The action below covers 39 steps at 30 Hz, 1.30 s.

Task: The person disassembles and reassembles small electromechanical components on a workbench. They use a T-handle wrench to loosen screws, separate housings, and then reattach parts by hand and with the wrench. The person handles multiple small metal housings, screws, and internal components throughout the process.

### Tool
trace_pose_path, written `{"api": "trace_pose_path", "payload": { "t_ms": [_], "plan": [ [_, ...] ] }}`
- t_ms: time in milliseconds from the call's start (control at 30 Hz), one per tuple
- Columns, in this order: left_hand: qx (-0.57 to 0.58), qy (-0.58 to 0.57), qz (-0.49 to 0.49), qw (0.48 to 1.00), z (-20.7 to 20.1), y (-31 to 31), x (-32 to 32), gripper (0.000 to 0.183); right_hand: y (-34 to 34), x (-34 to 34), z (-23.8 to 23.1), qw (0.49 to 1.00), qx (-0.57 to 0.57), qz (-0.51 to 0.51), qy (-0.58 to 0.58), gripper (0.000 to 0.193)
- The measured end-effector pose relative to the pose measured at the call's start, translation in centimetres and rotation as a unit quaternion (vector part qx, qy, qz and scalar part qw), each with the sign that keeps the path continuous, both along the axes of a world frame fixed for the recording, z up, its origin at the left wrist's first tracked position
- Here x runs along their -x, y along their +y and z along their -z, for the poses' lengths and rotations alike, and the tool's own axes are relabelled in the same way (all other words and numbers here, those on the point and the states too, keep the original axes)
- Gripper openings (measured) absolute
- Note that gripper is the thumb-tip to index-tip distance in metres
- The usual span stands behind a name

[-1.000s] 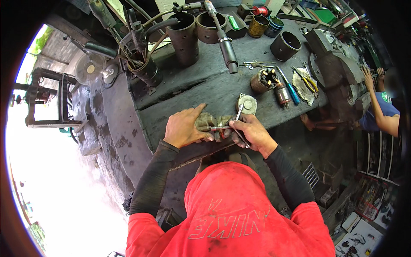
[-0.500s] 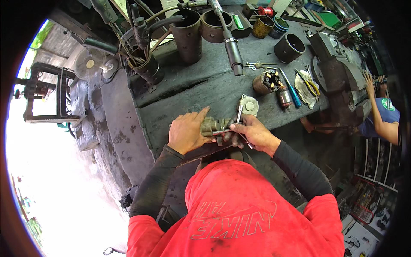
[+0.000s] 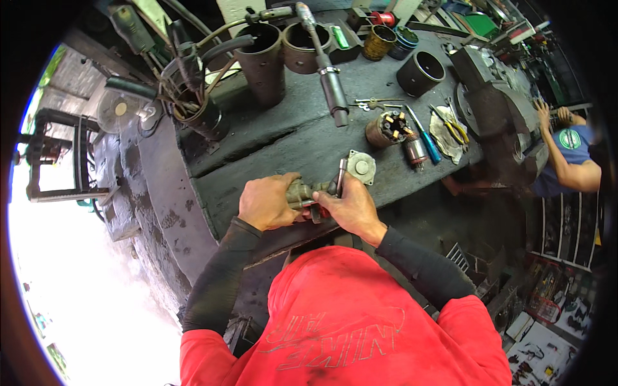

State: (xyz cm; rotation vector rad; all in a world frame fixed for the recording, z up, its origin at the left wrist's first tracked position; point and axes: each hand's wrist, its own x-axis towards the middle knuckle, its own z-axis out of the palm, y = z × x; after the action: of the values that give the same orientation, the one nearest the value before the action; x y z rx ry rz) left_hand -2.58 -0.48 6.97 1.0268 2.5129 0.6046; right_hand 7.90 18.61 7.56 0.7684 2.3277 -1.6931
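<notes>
Left hand (image 3: pixel 267 201) — fingers wrapped round metal housing (image 3: pixel 298 192), centre of frame, near bench's lower edge. Right hand (image 3: pixel 351 209) — thumb and fingers closed on chrome wrench (image 3: pixel 341 174), one bar upright, shaft pointing left to housing; contact at its tip too small to tell. Just beyond right hand, round end cover (image 3: pixel 362 167) on workbench (image 3: pixel 257 159). Right of centre, higher: brush-holder can (image 3: pixel 381 134), armature (image 3: pixel 416 153) just beside, blue-handled screwdriver (image 3: pixel 431 149), yellow-handled pliers (image 3: pixel 459 134) on rag (image 3: pixel 443 137).
</notes>
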Motion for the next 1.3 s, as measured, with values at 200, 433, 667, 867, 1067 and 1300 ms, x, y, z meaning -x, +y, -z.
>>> {"api": "trace_pose_path", "payload": {
  "t_ms": [200,433,667,867,1067,1300],
  "plan": [
    [0.031,-0.050,-0.001,0.998,0.1,0.0,1.0,0.083,0.2,-0.3,0.8,0.990,-0.097,-0.031,0.099,0.037],
    [0.015,-0.131,0.005,0.991,0.5,-1.1,1.3,0.081,1.1,0.8,2.3,0.902,-0.205,-0.220,0.311,0.030],
    [0.026,-0.093,0.044,0.994,0.4,0.2,2.3,0.082,7.0,2.1,1.1,0.588,-0.470,-0.470,0.460,0.049],
    [-0.044,-0.051,0.040,0.997,0.8,-1.0,0.2,0.080,6.8,-0.8,-1.3,0.744,-0.395,-0.410,0.350,0.055],
    [-0.053,0.066,0.053,0.995,0.6,-1.4,-3.7,0.081,5.6,-2.7,-0.6,0.949,0.296,-0.097,-0.049,0.030],
    [-0.058,0.101,0.051,0.992,0.3,-1.4,-4.9,0.079,4.8,-1.8,-0.4,0.882,0.440,0.000,-0.170,0.016]
  ]
}}
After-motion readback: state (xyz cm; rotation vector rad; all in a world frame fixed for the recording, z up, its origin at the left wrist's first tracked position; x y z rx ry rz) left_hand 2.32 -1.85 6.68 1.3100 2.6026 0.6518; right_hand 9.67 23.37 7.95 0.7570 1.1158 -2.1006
